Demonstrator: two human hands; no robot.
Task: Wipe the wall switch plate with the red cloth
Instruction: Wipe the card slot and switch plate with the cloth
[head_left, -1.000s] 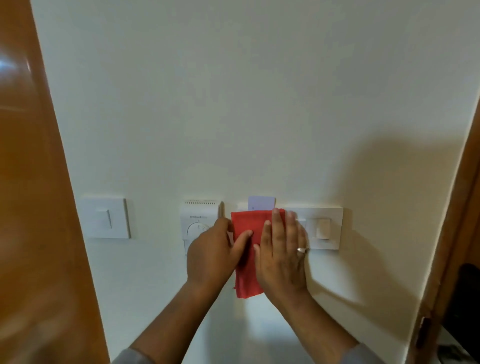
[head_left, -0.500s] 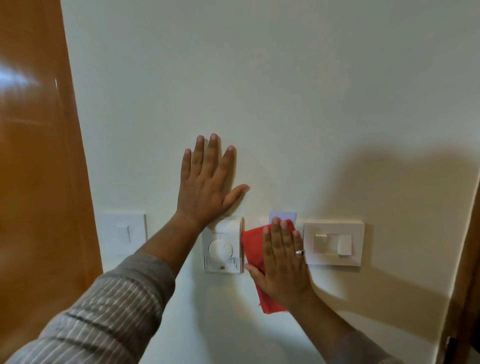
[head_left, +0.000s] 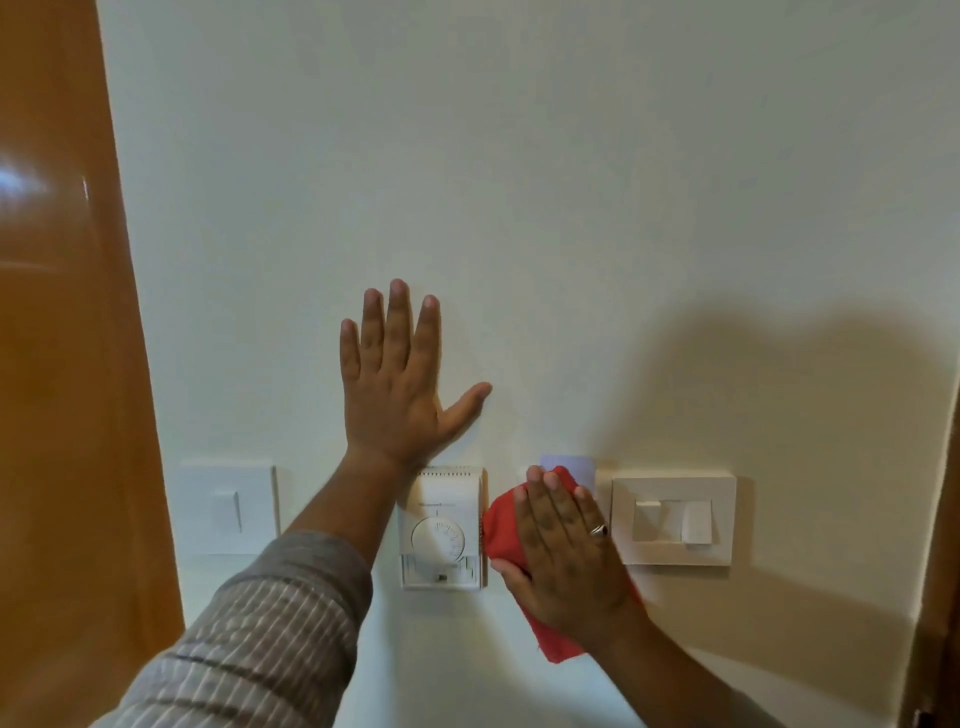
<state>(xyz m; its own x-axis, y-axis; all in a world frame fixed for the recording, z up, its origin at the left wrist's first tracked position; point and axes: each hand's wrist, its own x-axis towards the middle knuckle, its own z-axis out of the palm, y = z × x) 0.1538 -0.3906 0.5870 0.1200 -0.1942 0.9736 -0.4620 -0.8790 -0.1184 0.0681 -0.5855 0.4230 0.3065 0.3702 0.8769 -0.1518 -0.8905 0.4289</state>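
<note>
My right hand (head_left: 569, 558) presses the red cloth (head_left: 501, 530) flat against the wall, between the white dial thermostat (head_left: 441, 527) and the white two-rocker switch plate (head_left: 674, 517). The cloth hides most of a small plate whose pale card (head_left: 571, 464) sticks out above my fingertips. Its lower corner hangs below my wrist. My left hand (head_left: 400, 384) lies flat on the bare wall above the thermostat, fingers spread, holding nothing.
A single-rocker switch plate (head_left: 227, 506) sits further left. A glossy wooden door or frame (head_left: 57, 364) borders the wall on the left, and another wooden edge (head_left: 940, 571) runs down the far right. My shadow falls on the wall at right.
My left hand let go of the cloth, rose and now rests flat on the wall above the thermostat. My right hand stays pressed on the cloth, shifted a little.
</note>
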